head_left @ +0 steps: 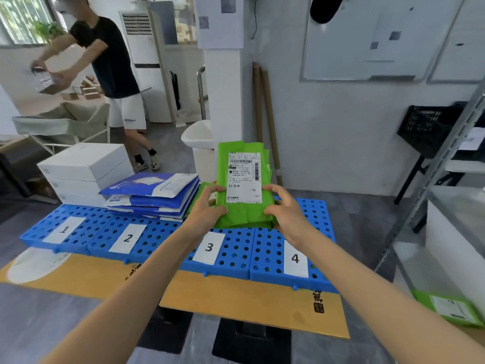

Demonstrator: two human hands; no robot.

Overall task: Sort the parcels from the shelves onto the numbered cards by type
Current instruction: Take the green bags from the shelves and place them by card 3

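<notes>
Left hand point(207, 206) and right hand point(284, 206) pinch the green plastic mailer bag point(242, 179) by its sides at frame centre, label up (probably type check), above white paper card 3 point(209, 247).

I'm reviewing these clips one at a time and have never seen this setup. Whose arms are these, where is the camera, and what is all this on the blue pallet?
There is no machine here. The single picture comes from a wide-angle camera worn on a person's head, looking down at their own bare arms. The left hand and right hand grip a stack of green mailer bags, with a shipping label on the top bag, over card 3. On the blue perforated pallet lie paper cards numbered 1 to 4. White boxes are stacked behind card 1, blue-and-white mailers behind card 2; card 4 has nothing on it. Another person works in the background.
</notes>
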